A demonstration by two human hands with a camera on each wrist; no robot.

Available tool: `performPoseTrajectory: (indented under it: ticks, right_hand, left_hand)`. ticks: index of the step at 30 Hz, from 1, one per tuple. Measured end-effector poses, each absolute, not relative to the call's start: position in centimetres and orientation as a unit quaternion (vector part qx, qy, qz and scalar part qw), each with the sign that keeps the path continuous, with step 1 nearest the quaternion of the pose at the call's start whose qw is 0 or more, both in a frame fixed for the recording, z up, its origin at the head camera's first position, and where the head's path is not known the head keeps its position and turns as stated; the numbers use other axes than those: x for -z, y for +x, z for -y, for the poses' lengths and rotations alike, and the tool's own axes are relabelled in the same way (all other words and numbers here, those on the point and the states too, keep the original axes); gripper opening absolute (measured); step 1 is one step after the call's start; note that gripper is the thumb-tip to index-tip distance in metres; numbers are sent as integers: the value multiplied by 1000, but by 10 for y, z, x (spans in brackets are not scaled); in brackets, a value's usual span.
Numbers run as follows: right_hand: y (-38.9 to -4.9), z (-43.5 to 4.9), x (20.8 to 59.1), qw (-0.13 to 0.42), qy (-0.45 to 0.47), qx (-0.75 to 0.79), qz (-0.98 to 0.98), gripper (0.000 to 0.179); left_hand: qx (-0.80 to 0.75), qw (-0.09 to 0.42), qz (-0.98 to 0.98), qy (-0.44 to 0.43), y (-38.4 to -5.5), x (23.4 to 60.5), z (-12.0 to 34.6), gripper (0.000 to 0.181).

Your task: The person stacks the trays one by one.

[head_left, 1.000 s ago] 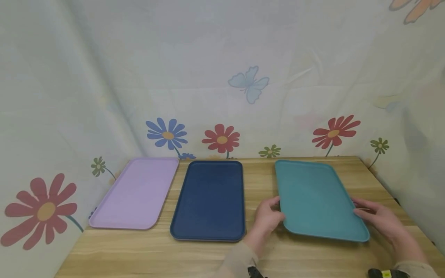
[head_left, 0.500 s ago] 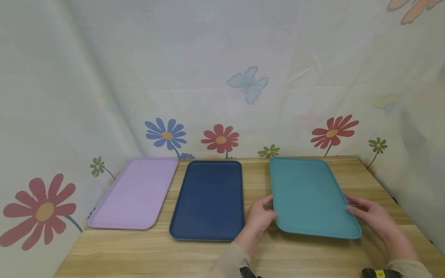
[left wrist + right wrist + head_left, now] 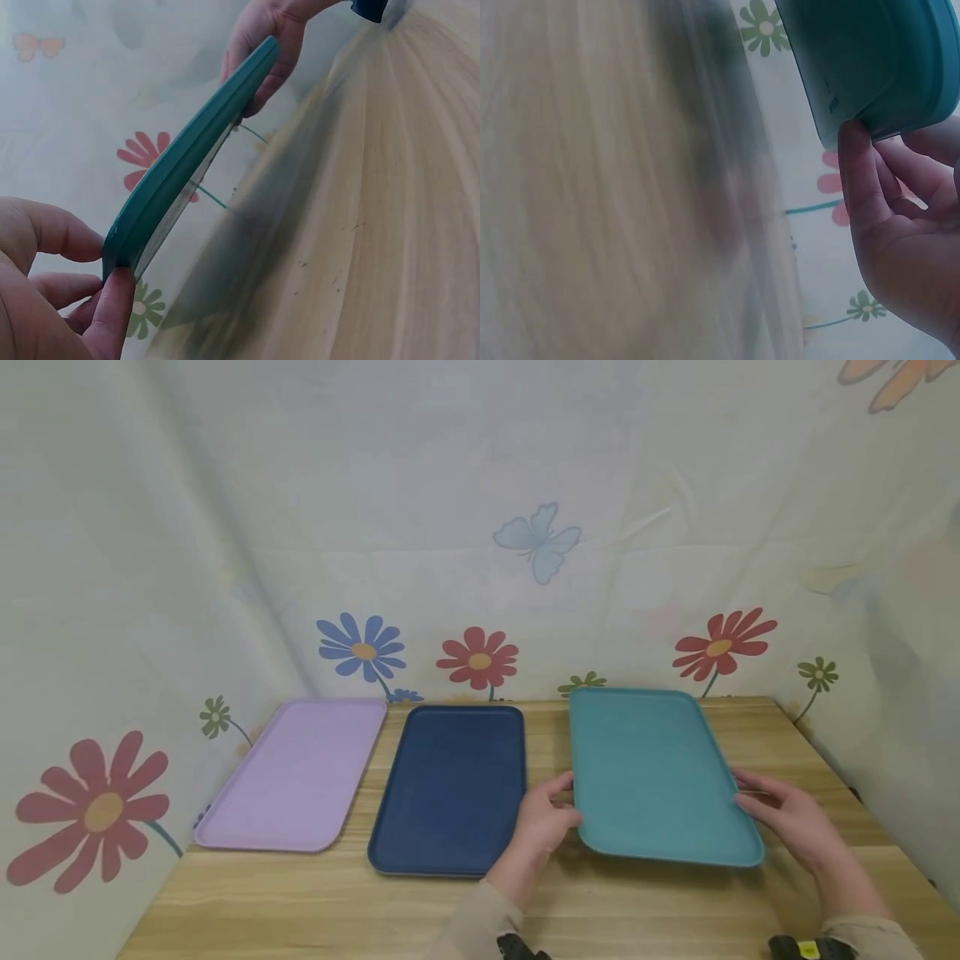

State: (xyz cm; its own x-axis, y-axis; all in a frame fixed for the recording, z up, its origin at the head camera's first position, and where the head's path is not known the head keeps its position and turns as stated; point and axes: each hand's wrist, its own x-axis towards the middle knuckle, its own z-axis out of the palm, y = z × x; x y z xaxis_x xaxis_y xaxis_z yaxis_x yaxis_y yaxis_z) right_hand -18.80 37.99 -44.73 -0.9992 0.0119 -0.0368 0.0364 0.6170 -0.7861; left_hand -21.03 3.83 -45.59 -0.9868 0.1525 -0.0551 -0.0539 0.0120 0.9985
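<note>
A teal rectangular tray is held off the wooden table between both hands, its shadow falling on the wood beneath. My left hand pinches its left rim, and my right hand grips the opposite rim. In the left wrist view the tray appears edge-on, with the left thumb and fingers at its near end and the right hand at the far end. Fingers of the right hand reach under the tray's underside in the right wrist view.
A navy tray lies flat on the table left of the teal one. Further left lies a lilac tray. A cloth backdrop printed with flowers and butterflies rises behind the table and along its sides.
Both hands have carried the teal tray leftward toward the navy one, and it sits slightly higher in the head view. The navy and lilac trays have stayed in place.
</note>
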Motion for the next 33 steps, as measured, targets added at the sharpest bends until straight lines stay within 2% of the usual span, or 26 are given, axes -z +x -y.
performPoseTrajectory:
  ticks: [5,15,33]
  right_hand:
    - [-188,-371,445,8,4,458,-889,67]
    - [-193,-348,449,-39,-28,493,-869,58]
    - [-203,-304,456,-48,-44,538,-840,51]
  left_hand:
    - [-704,64,-706,38,-211,454,-29,69]
    - [-703,47,-709,44,-213,458,-9,70]
    - [-663,51,-746,44,-220,458,39,67]
